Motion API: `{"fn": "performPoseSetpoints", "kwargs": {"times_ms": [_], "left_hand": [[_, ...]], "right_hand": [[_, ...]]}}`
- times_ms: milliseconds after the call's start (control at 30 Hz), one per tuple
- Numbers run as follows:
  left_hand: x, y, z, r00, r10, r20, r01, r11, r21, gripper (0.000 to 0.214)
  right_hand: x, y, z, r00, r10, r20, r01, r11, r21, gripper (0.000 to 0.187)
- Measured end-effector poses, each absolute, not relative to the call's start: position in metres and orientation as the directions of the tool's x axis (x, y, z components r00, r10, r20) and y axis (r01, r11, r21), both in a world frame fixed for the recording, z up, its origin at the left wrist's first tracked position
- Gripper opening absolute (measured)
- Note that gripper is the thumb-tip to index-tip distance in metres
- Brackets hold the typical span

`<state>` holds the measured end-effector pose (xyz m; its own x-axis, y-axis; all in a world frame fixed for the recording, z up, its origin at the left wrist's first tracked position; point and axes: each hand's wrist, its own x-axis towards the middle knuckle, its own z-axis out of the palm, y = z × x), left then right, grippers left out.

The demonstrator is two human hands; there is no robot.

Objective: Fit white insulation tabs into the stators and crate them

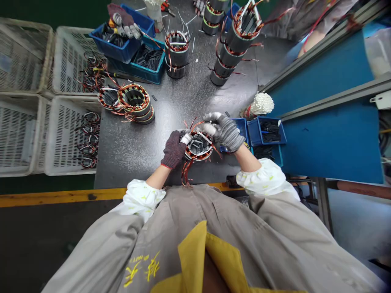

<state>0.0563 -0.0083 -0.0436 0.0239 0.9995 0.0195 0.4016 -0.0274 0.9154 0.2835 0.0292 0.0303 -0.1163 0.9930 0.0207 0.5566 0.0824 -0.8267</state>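
Note:
A motor stator [198, 145] with copper windings and loose red wires sits at the near edge of the dark worktable [137, 142]. My left hand [173, 149], in a dark glove, grips the stator's left side. My right hand [222, 130], in a grey glove, is curled over the stator's top right, its fingertips pinching a white strip on the windings. Red lead wires hang down from the stator toward my jacket.
More stators [136, 101] lie at the left and stand in stacks [235, 40] at the back. Blue bins [265, 131] of black parts sit by my right hand, with a bundle of white ties [261, 103]. White crates [67, 138] stand at the left. Another person's gloved hand [126, 26] rests on a far blue bin.

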Motion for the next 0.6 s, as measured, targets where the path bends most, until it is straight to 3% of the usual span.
{"fn": "performPoseSetpoints", "kwargs": {"times_ms": [100, 167, 233, 267, 333, 400, 500, 600], "left_hand": [[0.057, -0.008, -0.043, 0.027, 1.000, 0.009, 0.395, -0.019, 0.919, 0.015], [0.058, -0.008, -0.042, 0.027, 1.000, -0.003, 0.407, -0.008, 0.913, 0.013], [0.059, -0.007, -0.041, 0.022, 1.000, -0.008, 0.427, -0.002, 0.904, 0.013], [0.060, -0.007, -0.040, 0.016, 1.000, -0.007, 0.438, -0.001, 0.899, 0.014], [0.061, -0.007, -0.037, -0.003, 1.000, -0.019, 0.462, 0.018, 0.887, 0.016], [0.061, -0.010, -0.031, -0.019, 0.998, -0.052, 0.497, 0.055, 0.866, 0.019], [0.064, -0.026, -0.010, -0.033, 0.999, 0.006, 0.633, 0.016, 0.774, 0.029], [0.079, -0.052, 0.016, 0.133, 0.985, 0.106, 0.814, -0.169, 0.555, 0.048]], "right_hand": [[0.277, 0.040, 0.034, -0.349, 0.936, -0.035, 0.804, 0.281, -0.524, 0.056], [0.269, 0.043, 0.029, -0.466, 0.882, -0.077, 0.823, 0.400, -0.403, 0.054], [0.262, 0.043, 0.018, -0.496, 0.868, -0.027, 0.772, 0.427, -0.472, 0.054], [0.260, 0.043, 0.013, -0.446, 0.894, 0.038, 0.719, 0.383, -0.580, 0.056], [0.260, 0.045, 0.004, -0.202, 0.968, 0.151, 0.510, 0.236, -0.827, 0.061], [0.267, 0.052, 0.000, 0.074, 0.984, 0.162, 0.269, 0.136, -0.953, 0.067], [0.288, 0.064, 0.001, 0.254, 0.963, 0.095, 0.032, 0.090, -0.995, 0.069], [0.309, 0.066, 0.002, 0.323, 0.940, -0.113, -0.319, -0.004, -0.948, 0.067]]}}
